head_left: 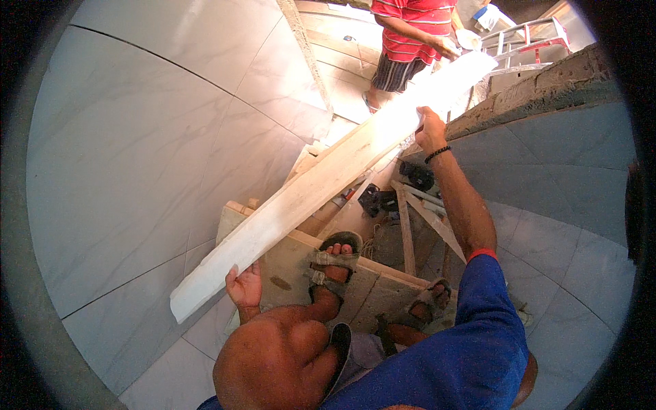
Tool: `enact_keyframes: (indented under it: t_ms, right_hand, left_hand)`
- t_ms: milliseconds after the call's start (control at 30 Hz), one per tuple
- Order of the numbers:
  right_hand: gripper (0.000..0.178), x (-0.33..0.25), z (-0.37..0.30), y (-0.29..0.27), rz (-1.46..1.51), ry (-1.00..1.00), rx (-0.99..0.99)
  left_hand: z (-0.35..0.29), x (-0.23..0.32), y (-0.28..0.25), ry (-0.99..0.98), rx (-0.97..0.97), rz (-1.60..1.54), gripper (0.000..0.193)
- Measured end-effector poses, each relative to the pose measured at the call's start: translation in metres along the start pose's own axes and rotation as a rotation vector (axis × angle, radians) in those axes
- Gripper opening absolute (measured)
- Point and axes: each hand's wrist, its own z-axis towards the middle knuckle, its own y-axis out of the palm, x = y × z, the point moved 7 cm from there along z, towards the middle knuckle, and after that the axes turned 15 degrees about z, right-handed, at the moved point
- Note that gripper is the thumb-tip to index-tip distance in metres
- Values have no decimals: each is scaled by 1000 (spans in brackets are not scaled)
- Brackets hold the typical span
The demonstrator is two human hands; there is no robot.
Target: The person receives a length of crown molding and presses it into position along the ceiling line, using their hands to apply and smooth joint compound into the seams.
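Observation:
A long, pale board [328, 174] slants across the view, from the lower left up to the bright doorway at the far right. My left hand [244, 285] holds its lower edge near the close end, palm turned up and some fingers hidden by the board. Farther along, my right hand [431, 131], with a dark beaded bracelet at the wrist, grips the same edge, its arm stretched out. Glare washes out the board's far end. Beyond that end stands a person [415, 37] in a red striped shirt, one hand close to the board; whether it touches is unclear.
I squat in sandals on a wooden platform [355, 294]. Below it are black tools [372, 199] and wooden braces [407, 232]. A marble-look tiled wall [157, 137] rises at left, grey tiles [547, 150] at right. A ladder [526, 42] lies past the rough wall edge [540, 89].

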Motion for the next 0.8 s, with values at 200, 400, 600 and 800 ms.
enact_keyframes:
  t_ms: [200, 400, 600, 800]
  right_hand:
    - [34, 9, -22, 11, 25, 42, 30]
    - [20, 15, -33, 11, 45, 23, 116]
    - [37, 20, -32, 11, 1, 34, 73]
    - [37, 24, -19, 4, -6, 19, 64]
  left_hand:
    - [-5, 5, -2, 29, 52, 59, 55]
    - [-10, 8, -16, 25, 107, 38, 55]
    - [-13, 6, -28, -1, 108, 10, 53]
    - [-9, 6, -29, -22, 100, 7, 52]
